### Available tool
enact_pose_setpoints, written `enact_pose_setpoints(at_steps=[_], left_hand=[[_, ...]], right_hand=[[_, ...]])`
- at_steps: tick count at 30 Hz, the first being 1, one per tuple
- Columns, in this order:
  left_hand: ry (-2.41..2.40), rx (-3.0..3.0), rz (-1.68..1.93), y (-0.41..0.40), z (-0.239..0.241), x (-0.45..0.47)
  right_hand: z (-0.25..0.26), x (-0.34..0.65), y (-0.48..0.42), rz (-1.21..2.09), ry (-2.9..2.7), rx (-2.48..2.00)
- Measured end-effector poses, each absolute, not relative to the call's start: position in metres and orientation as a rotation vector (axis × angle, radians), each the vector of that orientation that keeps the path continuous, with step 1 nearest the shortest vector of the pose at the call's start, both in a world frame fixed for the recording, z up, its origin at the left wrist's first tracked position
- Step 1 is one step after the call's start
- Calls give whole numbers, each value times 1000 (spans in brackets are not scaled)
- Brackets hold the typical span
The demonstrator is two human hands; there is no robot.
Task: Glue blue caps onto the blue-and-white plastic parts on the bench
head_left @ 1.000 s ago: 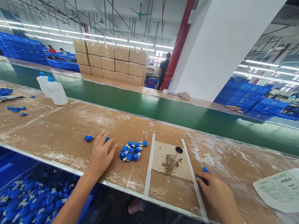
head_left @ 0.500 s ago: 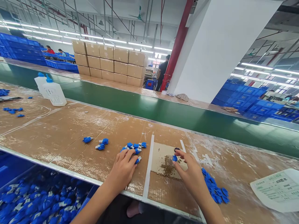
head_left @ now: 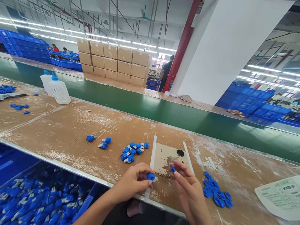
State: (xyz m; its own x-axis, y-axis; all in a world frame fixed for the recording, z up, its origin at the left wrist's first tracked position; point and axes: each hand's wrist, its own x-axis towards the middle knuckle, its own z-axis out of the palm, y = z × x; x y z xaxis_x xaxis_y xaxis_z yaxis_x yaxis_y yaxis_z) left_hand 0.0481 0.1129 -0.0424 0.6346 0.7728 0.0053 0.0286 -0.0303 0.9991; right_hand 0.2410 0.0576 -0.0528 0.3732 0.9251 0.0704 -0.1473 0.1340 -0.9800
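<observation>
My left hand [head_left: 133, 181] is closed in a pinch on a small blue and white plastic part [head_left: 151, 177] near the bench's front edge. My right hand [head_left: 187, 184] pinches a smaller blue piece [head_left: 172, 168] between thumb and fingertips, just right of the left hand. Both hands hover over the near edge of a cardboard square [head_left: 164, 154] framed by white strips. A pile of blue and white parts [head_left: 132, 151] lies left of the square. Another heap of blue pieces [head_left: 217, 193] lies right of my right hand.
A small clear cup [head_left: 172, 160] and a black disc [head_left: 180, 152] sit on the cardboard square. Two white bottles with blue caps [head_left: 57, 90] stand far left. A blue bin of parts [head_left: 35, 200] is below the bench. A green conveyor belt [head_left: 164, 111] runs behind. A printed sheet [head_left: 281, 197] lies right.
My left hand left the pile with a blue and white part and drew back toward the bench edge. My right hand pulled back from the clear cup with its blue piece.
</observation>
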Motion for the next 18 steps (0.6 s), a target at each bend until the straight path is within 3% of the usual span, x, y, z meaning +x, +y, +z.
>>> enact_pose_setpoints(at_steps=[5,18], left_hand=[[628,1112,544,107,-43,52],[434,1125,588,104,-41,49]], right_hand=[[-48,218,43,1239,-591,-918],[-32,191,32,1129,-805,-1033]])
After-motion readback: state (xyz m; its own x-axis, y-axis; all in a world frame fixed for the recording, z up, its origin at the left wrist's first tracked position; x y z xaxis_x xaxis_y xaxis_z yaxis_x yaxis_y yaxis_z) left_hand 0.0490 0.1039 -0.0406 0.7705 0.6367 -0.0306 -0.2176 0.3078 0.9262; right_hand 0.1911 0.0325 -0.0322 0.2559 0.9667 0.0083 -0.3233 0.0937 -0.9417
